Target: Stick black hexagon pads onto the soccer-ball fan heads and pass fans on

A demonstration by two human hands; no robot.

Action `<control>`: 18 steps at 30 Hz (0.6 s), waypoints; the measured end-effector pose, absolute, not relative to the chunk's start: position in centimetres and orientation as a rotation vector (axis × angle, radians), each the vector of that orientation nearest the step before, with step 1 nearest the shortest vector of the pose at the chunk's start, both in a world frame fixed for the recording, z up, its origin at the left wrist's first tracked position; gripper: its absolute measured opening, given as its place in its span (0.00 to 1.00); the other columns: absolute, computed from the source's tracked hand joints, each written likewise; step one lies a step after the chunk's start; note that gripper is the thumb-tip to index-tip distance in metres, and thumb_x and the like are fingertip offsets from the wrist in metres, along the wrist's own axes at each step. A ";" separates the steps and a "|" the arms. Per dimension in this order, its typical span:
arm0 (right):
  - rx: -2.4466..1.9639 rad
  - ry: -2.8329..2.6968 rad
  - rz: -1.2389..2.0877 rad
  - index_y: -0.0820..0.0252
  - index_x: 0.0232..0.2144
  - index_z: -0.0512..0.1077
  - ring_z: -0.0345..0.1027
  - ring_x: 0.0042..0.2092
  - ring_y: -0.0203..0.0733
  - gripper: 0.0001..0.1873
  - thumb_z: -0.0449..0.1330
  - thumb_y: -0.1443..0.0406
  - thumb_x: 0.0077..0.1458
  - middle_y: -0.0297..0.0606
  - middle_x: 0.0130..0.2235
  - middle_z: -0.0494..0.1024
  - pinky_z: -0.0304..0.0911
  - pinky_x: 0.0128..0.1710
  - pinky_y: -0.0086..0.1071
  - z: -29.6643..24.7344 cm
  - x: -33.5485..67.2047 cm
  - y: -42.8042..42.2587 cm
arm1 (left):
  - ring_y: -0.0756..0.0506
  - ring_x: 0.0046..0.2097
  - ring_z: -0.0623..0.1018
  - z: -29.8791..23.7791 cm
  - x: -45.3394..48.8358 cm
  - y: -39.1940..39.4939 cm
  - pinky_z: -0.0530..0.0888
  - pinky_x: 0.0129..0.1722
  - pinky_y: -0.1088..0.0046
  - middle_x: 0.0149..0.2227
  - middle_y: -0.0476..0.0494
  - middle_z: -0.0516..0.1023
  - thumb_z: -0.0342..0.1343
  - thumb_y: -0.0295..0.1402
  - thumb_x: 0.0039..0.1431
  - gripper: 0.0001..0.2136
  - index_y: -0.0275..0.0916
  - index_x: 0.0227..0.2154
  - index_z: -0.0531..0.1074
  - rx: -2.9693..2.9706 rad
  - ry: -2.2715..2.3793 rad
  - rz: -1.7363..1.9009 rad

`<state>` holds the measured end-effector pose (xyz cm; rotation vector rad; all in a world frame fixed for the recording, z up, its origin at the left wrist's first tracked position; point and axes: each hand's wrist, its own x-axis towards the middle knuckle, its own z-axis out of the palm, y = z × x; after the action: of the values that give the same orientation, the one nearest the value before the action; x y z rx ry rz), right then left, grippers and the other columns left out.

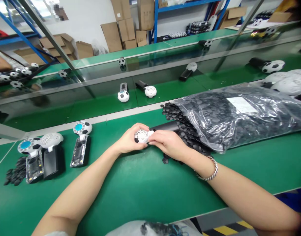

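Observation:
My left hand (129, 140) is wrapped round the white round head of a small handheld fan (142, 135) with a black handle (165, 126) pointing right. My right hand (166, 143) pinches at the fan head's right edge, fingers pressed together; a metal bracelet sits on that wrist. Both hands hover just above the green bench (145, 186), next to a spill of small black plastic pieces (173, 114).
A large clear bag of black pieces (239, 114) lies to the right. At left stand three unfinished fans (81, 144) and a small pile of black pieces (15, 172). Football-patterned fans (123, 95) ride the conveyor behind. Cardboard boxes and blue racking fill the back.

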<state>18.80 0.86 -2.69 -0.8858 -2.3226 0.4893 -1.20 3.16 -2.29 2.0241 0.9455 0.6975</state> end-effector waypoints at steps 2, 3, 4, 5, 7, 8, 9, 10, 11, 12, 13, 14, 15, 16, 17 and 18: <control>-0.901 -2.280 0.516 0.58 0.31 0.74 0.67 0.36 0.39 0.08 0.54 0.67 0.57 0.38 0.34 0.75 0.60 0.34 0.30 -2.7 18.6 0.9 | 0.43 0.48 0.70 -2.3 -1.2 3.1 0.66 0.49 0.63 0.47 0.43 0.68 0.62 0.27 0.40 0.21 0.41 0.40 0.66 2.030 0.945 0.706; -0.919 -2.256 0.539 0.58 0.31 0.74 0.67 0.36 0.38 0.08 0.55 0.67 0.56 0.38 0.33 0.75 0.60 0.34 0.29 -2.7 18.5 1.0 | 0.43 0.48 0.70 -2.3 -1.2 3.1 0.66 0.49 0.63 0.46 0.43 0.68 0.62 0.27 0.40 0.21 0.41 0.40 0.66 2.033 0.947 0.709; -0.937 -2.232 0.565 0.58 0.30 0.74 0.67 0.35 0.38 0.07 0.55 0.67 0.56 0.37 0.33 0.75 0.60 0.34 0.29 -2.7 18.5 1.0 | 0.43 0.48 0.70 -2.3 -1.1 3.1 0.66 0.49 0.63 0.46 0.43 0.68 0.63 0.28 0.40 0.21 0.40 0.40 0.66 2.034 0.948 0.713; -0.953 -2.212 0.589 0.58 0.30 0.74 0.68 0.35 0.37 0.06 0.56 0.68 0.55 0.37 0.32 0.75 0.60 0.34 0.28 -2.6 18.4 1.0 | 0.43 0.48 0.70 -2.4 -1.1 3.0 0.66 0.49 0.63 0.46 0.43 0.68 0.64 0.29 0.40 0.22 0.40 0.40 0.66 2.033 0.950 0.718; -0.980 -2.184 0.620 0.59 0.30 0.74 0.68 0.34 0.37 0.05 0.57 0.68 0.54 0.36 0.32 0.75 0.60 0.34 0.28 -2.6 18.3 1.1 | 0.43 0.47 0.70 -2.4 -1.0 2.9 0.67 0.48 0.63 0.45 0.43 0.69 0.65 0.31 0.40 0.22 0.40 0.40 0.66 2.030 0.955 0.736; -0.994 -2.174 0.627 0.59 0.29 0.73 0.67 0.34 0.37 0.05 0.57 0.68 0.54 0.36 0.31 0.75 0.59 0.34 0.28 -2.6 18.2 1.1 | 0.43 0.47 0.70 -2.5 -0.9 2.9 0.67 0.48 0.63 0.45 0.43 0.69 0.65 0.32 0.40 0.21 0.40 0.40 0.66 2.032 0.961 0.751; -1.010 -2.165 0.626 0.59 0.28 0.73 0.67 0.33 0.37 0.04 0.58 0.68 0.53 0.35 0.30 0.75 0.59 0.33 0.28 -2.6 18.2 1.1 | 0.43 0.47 0.70 -2.5 -0.8 2.8 0.67 0.48 0.63 0.45 0.43 0.69 0.64 0.31 0.41 0.20 0.40 0.40 0.66 2.038 0.967 0.767; -1.026 -2.159 0.619 0.59 0.27 0.72 0.66 0.33 0.36 0.04 0.58 0.68 0.53 0.35 0.30 0.74 0.59 0.33 0.28 -2.6 18.1 1.1 | 0.44 0.47 0.70 -2.6 -0.7 2.7 0.67 0.48 0.64 0.44 0.43 0.69 0.63 0.30 0.42 0.19 0.40 0.39 0.66 2.048 0.975 0.782; -1.038 -2.157 0.610 0.59 0.27 0.72 0.66 0.33 0.36 0.04 0.59 0.67 0.53 0.35 0.29 0.74 0.58 0.33 0.28 -2.5 18.1 1.1 | 0.44 0.47 0.70 -2.6 -0.7 2.7 0.66 0.49 0.64 0.44 0.43 0.69 0.62 0.29 0.42 0.18 0.40 0.39 0.66 2.058 0.982 0.794; -1.045 -2.157 0.600 0.60 0.26 0.71 0.65 0.33 0.36 0.04 0.59 0.67 0.52 0.35 0.29 0.73 0.58 0.32 0.28 -2.5 18.1 1.1 | 0.44 0.47 0.70 -2.6 -0.6 2.6 0.66 0.49 0.64 0.44 0.43 0.69 0.61 0.28 0.42 0.18 0.40 0.39 0.66 2.066 0.986 0.801; -1.049 -2.158 0.591 0.60 0.26 0.71 0.65 0.33 0.36 0.04 0.59 0.68 0.52 0.34 0.29 0.73 0.57 0.32 0.28 -2.5 18.1 1.1 | 0.44 0.47 0.70 -2.6 -0.6 2.5 0.66 0.49 0.64 0.44 0.43 0.69 0.61 0.27 0.42 0.18 0.40 0.39 0.66 2.072 0.987 0.805; -1.053 -2.162 0.587 0.60 0.26 0.71 0.64 0.33 0.36 0.04 0.59 0.68 0.52 0.34 0.29 0.72 0.57 0.33 0.27 -2.4 18.0 1.1 | 0.44 0.47 0.70 -2.6 -0.6 2.5 0.66 0.49 0.64 0.44 0.43 0.69 0.60 0.26 0.42 0.18 0.39 0.39 0.66 2.076 0.983 0.807; -1.058 -2.166 0.588 0.60 0.26 0.71 0.64 0.33 0.36 0.04 0.59 0.67 0.52 0.34 0.29 0.72 0.57 0.32 0.27 -2.4 18.0 1.1 | 0.44 0.47 0.70 -2.6 -0.6 2.4 0.66 0.49 0.64 0.44 0.43 0.69 0.59 0.26 0.42 0.17 0.39 0.39 0.66 2.078 0.980 0.807; -1.068 -2.172 0.592 0.60 0.26 0.71 0.64 0.33 0.36 0.04 0.60 0.67 0.52 0.34 0.29 0.72 0.56 0.32 0.27 -2.3 18.0 1.2 | 0.44 0.47 0.70 -2.6 -0.6 2.4 0.66 0.49 0.64 0.44 0.43 0.69 0.59 0.25 0.43 0.17 0.39 0.39 0.66 2.079 0.977 0.807; -1.081 -2.179 0.598 0.60 0.26 0.71 0.64 0.33 0.36 0.04 0.60 0.67 0.52 0.34 0.29 0.71 0.56 0.32 0.27 -2.2 18.0 1.2 | 0.44 0.47 0.70 -2.6 -0.6 2.4 0.66 0.49 0.64 0.44 0.43 0.69 0.59 0.25 0.43 0.18 0.39 0.39 0.66 2.079 0.973 0.808; -1.096 -2.190 0.605 0.60 0.26 0.71 0.63 0.32 0.35 0.04 0.61 0.66 0.51 0.33 0.28 0.71 0.56 0.31 0.27 -2.1 18.0 1.2 | 0.44 0.47 0.70 -2.6 -0.6 2.4 0.66 0.49 0.64 0.44 0.43 0.68 0.59 0.25 0.42 0.18 0.39 0.39 0.66 2.077 0.971 0.810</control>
<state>18.03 1.25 -2.12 -1.0961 -2.1896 0.6048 -0.55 2.35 -2.61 2.0774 0.9708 0.8105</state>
